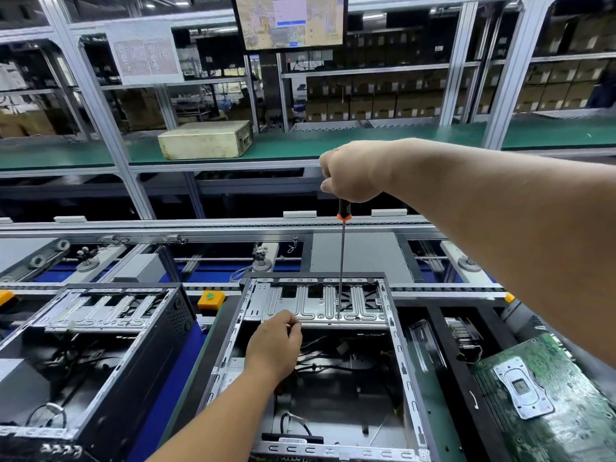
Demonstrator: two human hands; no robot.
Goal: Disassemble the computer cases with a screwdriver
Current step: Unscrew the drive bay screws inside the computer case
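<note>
Leftmost, a second open computer case (pixel 100 331) sits beside the middle open computer case (pixel 316 361). Over the middle case's dark interior hangs the left hand (pixel 275 343), fingers curled inward with the tips pinched together; whether they hold anything cannot be told. Further right, the right hand (pixel 355 171) grips the black-and-orange handle of a long screwdriver (pixel 341 261), upright, its tip on the case's silver drive bracket (pixel 320 306). Rightmost lies a green motherboard (pixel 546 401).
</note>
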